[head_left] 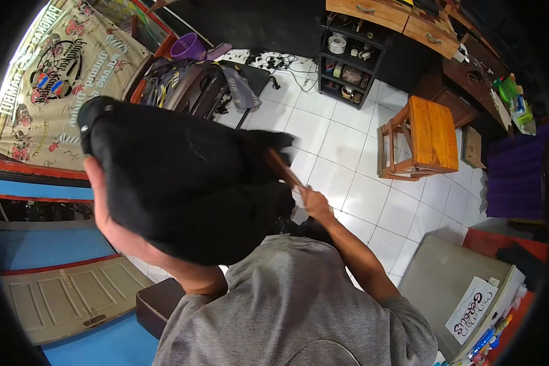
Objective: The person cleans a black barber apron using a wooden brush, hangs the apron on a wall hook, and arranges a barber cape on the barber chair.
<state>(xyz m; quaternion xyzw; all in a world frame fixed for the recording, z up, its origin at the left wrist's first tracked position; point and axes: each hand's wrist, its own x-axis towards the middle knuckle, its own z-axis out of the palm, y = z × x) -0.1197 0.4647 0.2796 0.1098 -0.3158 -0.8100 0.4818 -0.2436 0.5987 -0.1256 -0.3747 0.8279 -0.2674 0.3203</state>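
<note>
A black barber's cape [183,177] is held up in front of me, bunched and hanging across the middle of the view. My left hand [96,186] is at the cape's left edge and supports it; the fingers are hidden behind the cloth. Snap buttons show near the cape's upper left corner. In my right hand [316,203], the fingers are wrapped round the brown wooden handle of a brush [285,169]. The brush's far end is against the cape's right side, where it is dark and blurred, so its bristles cannot be made out.
A barber chair [192,91] with cloths over it stands ahead, beside a purple basket [189,47]. A black shelf [348,67] is at the back. To the right are a wooden stool [432,135] and a grey cabinet [436,274]. Hair clippings lie on the tiled floor.
</note>
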